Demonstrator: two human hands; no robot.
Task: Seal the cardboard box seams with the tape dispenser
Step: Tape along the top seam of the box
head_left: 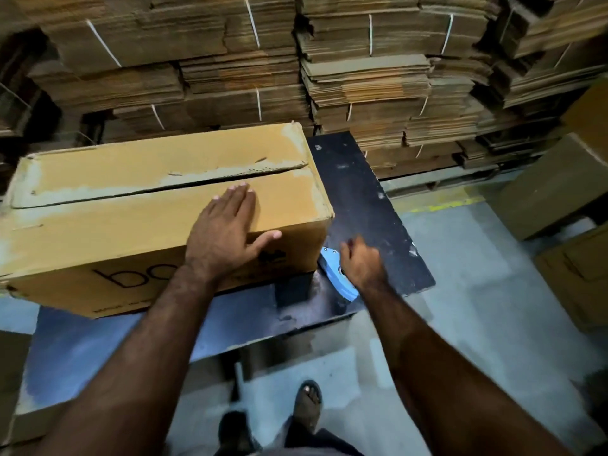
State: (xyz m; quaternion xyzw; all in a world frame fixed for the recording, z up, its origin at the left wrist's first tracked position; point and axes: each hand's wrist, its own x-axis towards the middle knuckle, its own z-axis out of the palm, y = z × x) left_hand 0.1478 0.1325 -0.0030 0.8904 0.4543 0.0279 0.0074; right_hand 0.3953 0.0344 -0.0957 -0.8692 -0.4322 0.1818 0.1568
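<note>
Left hand (227, 225) lying flat, fingers straight, pointing toward twelve o'clock, thumb spreading toward three o'clock, right hand (362, 261) curling its fingers in a grip, both forearms reaching forward

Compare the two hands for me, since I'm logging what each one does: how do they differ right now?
The left hand lies flat, fingers straight, on top of the box; the right hand curls around the blue dispenser. The left is up on the box, while the right is lower, beside the box's end, over the dark table. Both are bare.
</note>
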